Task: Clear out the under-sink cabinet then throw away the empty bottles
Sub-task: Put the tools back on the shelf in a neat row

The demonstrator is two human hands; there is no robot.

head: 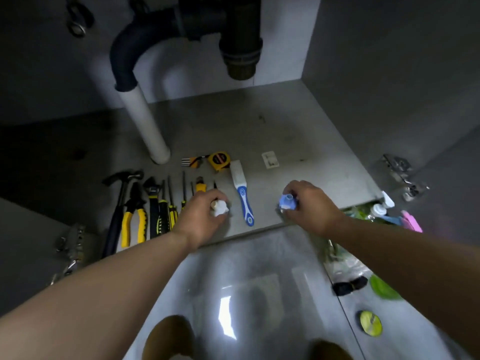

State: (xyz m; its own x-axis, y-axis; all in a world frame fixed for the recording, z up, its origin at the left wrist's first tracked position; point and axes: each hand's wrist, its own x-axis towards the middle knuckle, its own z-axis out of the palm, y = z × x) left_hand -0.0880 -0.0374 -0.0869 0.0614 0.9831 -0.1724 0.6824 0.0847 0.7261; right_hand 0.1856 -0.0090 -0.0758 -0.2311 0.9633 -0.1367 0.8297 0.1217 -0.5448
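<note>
Your left hand gripped a small white-topped object with curled fingers; what it was I could not tell. Your right hand pinched the light blue cap of a clear plastic bottle, which stood near the front edge of the grey cabinet floor. Between your two hands lay a white and blue brush. To the left lay a row of tools: black and yellow screwdrivers, yellow-handled pliers and a black hammer. Behind them were a yellow tape measure and a white drain pipe. At the right, outside the cabinet, were white-capped bottles beside a pink object.
</note>
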